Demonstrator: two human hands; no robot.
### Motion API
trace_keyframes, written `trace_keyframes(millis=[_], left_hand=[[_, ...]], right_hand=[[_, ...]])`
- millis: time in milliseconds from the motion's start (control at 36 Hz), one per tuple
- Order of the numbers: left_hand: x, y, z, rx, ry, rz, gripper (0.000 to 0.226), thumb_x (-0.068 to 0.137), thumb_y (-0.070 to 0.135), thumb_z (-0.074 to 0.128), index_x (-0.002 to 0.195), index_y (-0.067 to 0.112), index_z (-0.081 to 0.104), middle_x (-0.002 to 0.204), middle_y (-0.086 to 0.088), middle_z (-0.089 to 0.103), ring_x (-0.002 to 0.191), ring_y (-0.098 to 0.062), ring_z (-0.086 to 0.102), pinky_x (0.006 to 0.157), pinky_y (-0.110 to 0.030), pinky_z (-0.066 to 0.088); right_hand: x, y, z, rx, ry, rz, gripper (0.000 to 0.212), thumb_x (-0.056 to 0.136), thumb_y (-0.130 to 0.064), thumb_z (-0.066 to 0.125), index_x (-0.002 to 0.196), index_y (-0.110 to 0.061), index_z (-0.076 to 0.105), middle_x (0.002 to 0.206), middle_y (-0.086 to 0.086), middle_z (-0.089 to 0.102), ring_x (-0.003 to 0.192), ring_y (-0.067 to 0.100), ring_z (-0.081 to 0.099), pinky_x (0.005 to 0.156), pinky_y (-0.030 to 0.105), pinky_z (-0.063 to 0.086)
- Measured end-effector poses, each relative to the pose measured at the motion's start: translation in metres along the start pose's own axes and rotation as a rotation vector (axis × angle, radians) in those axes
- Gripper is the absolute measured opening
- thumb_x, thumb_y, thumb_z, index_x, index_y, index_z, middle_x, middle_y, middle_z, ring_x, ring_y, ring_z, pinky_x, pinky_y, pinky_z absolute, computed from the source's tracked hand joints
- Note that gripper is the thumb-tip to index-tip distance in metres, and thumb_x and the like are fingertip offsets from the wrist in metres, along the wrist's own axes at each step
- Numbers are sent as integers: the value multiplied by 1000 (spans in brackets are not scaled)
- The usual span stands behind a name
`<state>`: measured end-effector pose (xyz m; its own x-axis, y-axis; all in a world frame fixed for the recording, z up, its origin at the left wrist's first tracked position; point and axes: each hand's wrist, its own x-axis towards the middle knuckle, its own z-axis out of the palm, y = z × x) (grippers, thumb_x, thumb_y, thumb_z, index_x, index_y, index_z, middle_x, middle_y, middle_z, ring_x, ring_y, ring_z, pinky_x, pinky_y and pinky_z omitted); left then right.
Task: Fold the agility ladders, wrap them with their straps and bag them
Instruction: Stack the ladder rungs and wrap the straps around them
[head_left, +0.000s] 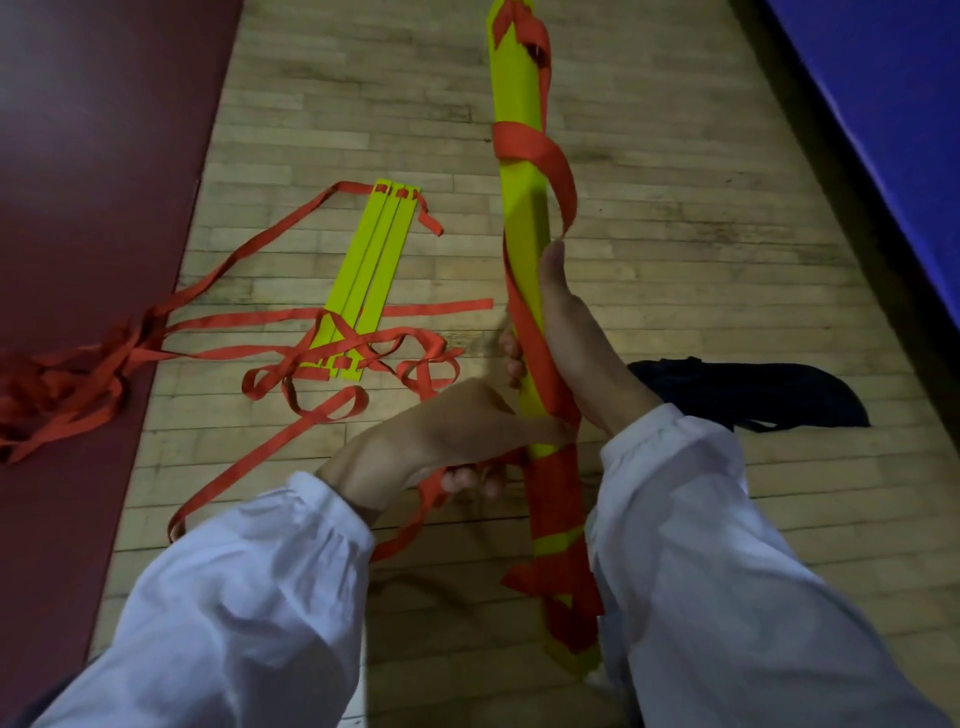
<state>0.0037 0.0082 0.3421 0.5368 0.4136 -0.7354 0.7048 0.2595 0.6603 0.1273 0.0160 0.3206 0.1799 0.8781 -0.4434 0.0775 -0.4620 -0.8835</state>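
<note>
My right grip (566, 332) is closed round the folded ladder bundle (524, 208), fingers curled behind it, the bundle pointing away from me. My left grip (452, 431) is clenched on the red strap (535, 150), thumb against the bundle where the strap winds round it. Beyond, a second ladder (374, 260) lies flat on the wooden floor (701, 234), its straps trailing onto a maroon mat (93, 156). A dark bag (748, 389) lies to the right; a blue mat (893, 104) edges the floor.

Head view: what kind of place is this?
Probably a gym or sports hall: a wooden strip floor, a dark red mat at left, a blue mat at right.
</note>
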Motion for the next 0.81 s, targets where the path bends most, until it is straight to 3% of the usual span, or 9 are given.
trace_keyframes(millis=[139,194,278,333,389,444,528,667,806], left_hand=[[-6,5,-8,-87,-44,59,41,79,47,67,50,18,67,42,-5,55,31,-13,37,45,-25,30],[-12,8,-8,-132,-103,123,32,81,43,67,61,17,69,46,-9,57,33,-15,37,41,-22,30],[-19,12,-5,-215,-148,178,25,90,26,62,69,13,58,40,2,57,28,-8,42,31,-14,30],[-20,13,-6,-266,-177,185,31,91,20,59,61,14,58,38,5,56,26,-3,44,31,-11,32],[-18,12,-8,-270,-180,186,41,89,25,62,49,17,63,42,1,59,28,-7,45,32,-13,32],[-16,9,-8,-229,-162,178,39,84,36,67,50,17,66,49,-7,62,32,-14,45,36,-18,34],[-14,6,-8,-208,-151,158,30,81,39,69,63,15,68,58,-15,65,37,-19,41,39,-22,33],[-12,5,-10,-259,-216,107,22,86,31,67,74,13,69,68,-17,66,36,-14,49,37,-21,39],[12,-14,-11,-138,-56,53,30,96,31,55,112,7,64,115,-19,65,41,4,54,40,-9,41]], right_hand=[[3,-3,-7,325,-114,41,78,89,-73,20,79,-7,58,63,9,58,54,21,60,59,31,50],[3,-5,-9,478,-171,96,69,92,-70,27,79,-8,57,64,6,58,58,21,64,62,30,49],[-1,-9,-11,663,-268,247,57,91,-67,36,72,-14,46,59,1,52,47,12,57,48,21,44],[0,-12,-10,682,-304,327,58,91,-69,31,70,-16,39,52,-2,45,36,6,45,35,15,37],[3,-12,-10,687,-319,359,59,91,-71,25,69,-16,34,44,-4,40,31,5,40,32,13,34],[6,-10,-8,687,-331,354,60,91,-71,22,69,-16,32,40,-4,39,29,5,38,31,13,33],[7,-7,-6,634,-303,311,60,92,-70,24,68,-16,35,39,-4,39,30,6,39,32,15,33],[6,-9,-6,507,-245,211,60,92,-69,28,66,-16,40,39,-3,41,30,8,42,33,16,35],[6,-9,-7,430,-160,160,58,91,-67,32,67,-15,43,41,-2,42,30,9,40,34,16,35]])
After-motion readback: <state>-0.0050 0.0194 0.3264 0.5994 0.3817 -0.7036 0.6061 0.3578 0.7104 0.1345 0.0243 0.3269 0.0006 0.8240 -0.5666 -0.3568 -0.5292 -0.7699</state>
